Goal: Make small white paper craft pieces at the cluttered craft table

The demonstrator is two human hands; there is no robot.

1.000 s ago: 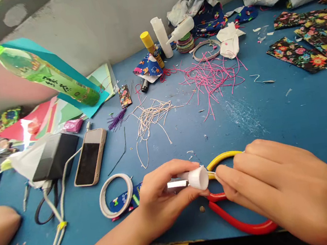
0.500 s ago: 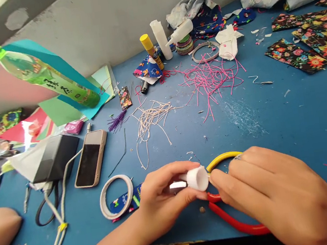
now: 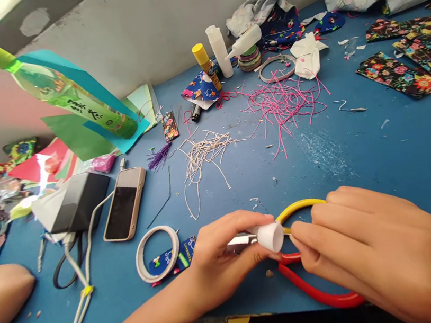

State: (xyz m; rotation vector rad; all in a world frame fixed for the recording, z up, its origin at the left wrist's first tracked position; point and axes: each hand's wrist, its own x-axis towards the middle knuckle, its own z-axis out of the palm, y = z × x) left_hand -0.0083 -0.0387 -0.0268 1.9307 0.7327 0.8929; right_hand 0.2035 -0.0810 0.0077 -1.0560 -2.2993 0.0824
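Note:
My left hand (image 3: 223, 259) pinches a small white plastic cap (image 3: 271, 236) between thumb and fingers, its open end turned to the right. Close to that opening, the thumb and fingertips of my right hand (image 3: 372, 251) are pressed together. Whatever they hold is too small or too hidden to name. Under both hands lie scissors with red and yellow handles (image 3: 318, 298); part of the metal shows behind the cap. Just left of my left hand, a pale ring (image 3: 141, 256) rests on a blue patterned fabric piece (image 3: 188, 250).
A phone (image 3: 125, 206), cables and a green bottle (image 3: 78, 95) stand or lie to the left. Cream strings (image 3: 204, 155) and pink strings (image 3: 283, 104) spread across the middle. Glue containers (image 3: 219, 51) are near the wall. Floral fabric pieces (image 3: 396, 74) lie far right. Another person's arm (image 3: 6, 300) shows at left.
The view has shifted slightly, so the table things appear further right. My right fingertips have drawn a little away from the cap, which my left hand still holds.

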